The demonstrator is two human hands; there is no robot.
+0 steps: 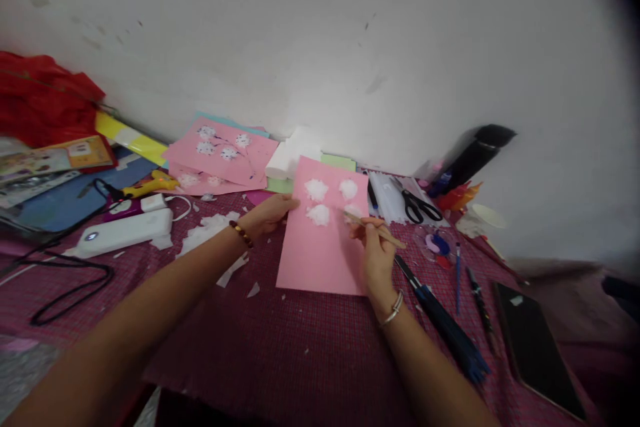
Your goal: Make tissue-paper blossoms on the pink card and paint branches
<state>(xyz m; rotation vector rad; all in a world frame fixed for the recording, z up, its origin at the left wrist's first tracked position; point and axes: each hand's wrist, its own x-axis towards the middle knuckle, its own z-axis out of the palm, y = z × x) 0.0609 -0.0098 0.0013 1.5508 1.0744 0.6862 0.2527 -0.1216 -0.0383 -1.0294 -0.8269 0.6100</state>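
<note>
A sheet of pink paper (320,260) bears several white tufts (318,215) that look like torn tissue. My left hand (274,210) grips the sheet's left edge between thumb and fingers. Over the sheet's right side, my right hand (376,250) is closed around a thin wooden stick (385,235). The stick's tip points at the lower right tuft, which it and the fingers partly cover; whether they touch, I cannot tell. White paper scraps (207,232) lie left of the sheet.
Finished-looking pink sheets with speckled white tufts (227,140) lie back left by a white roll (283,159). A white power bank (127,232) and cable are left. To the right are black scissors (417,207), a paint palette (436,242), a cutter (440,313) and a phone (535,343).
</note>
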